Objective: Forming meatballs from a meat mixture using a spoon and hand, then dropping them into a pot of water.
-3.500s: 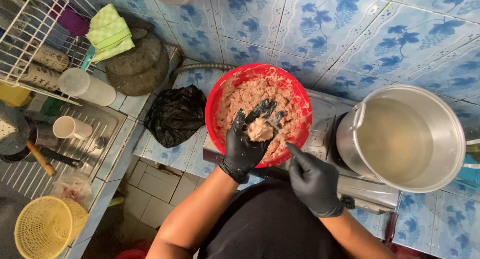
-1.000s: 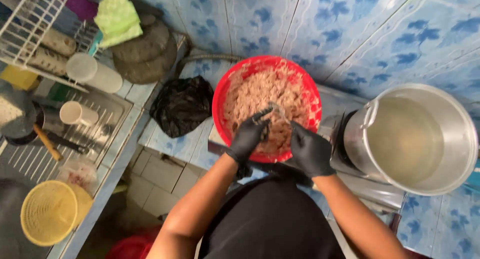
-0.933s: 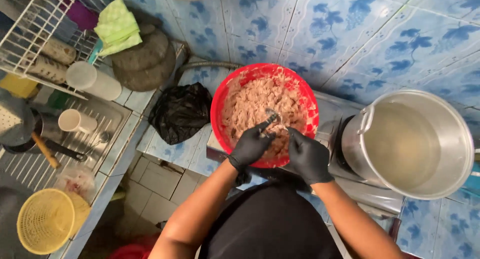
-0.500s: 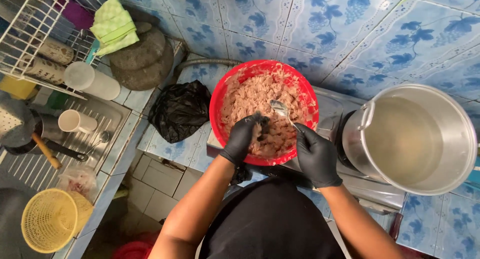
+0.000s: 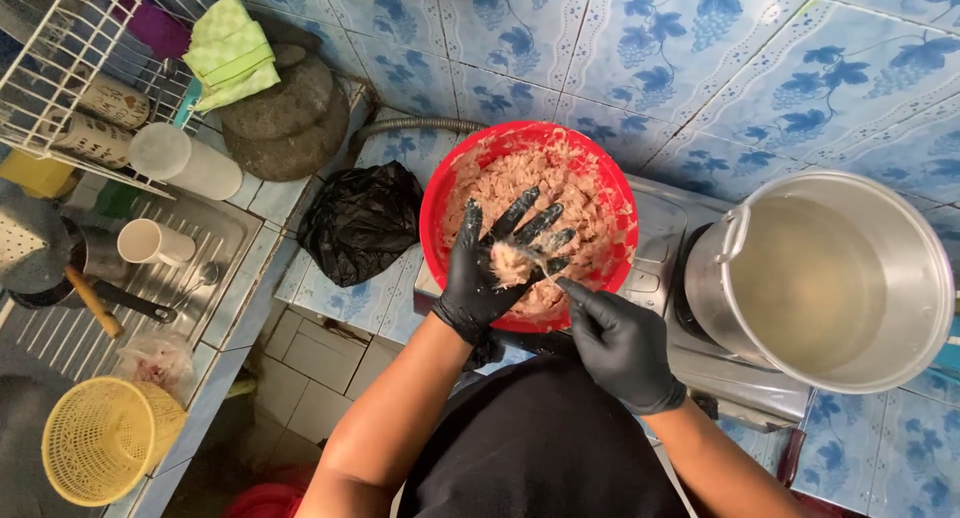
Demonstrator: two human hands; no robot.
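Bright, even daylight-type light, no hard shadows; source not visible. Soft glare on the glossy wall tiles (image 5: 760, 88) above the hands and on the steel pot (image 5: 905, 268) rim, right of the right hand (image 5: 622, 346). Black gloves show small highlights on the left hand (image 5: 495, 268) fingers. Dim under the bench (image 5: 345, 298), lower left. Sharp mid-frame; slight motion blur at the right hand's fingertips. Wide-angle bend at the edges: tile lines and rack (image 5: 60, 68) lean outward. Colours saturated, esp. the red bowl (image 5: 440, 193).

1 head-worn view, steeply downward and close over a red bowl (image 5: 527, 223) beside a steel pot (image 5: 820, 278).
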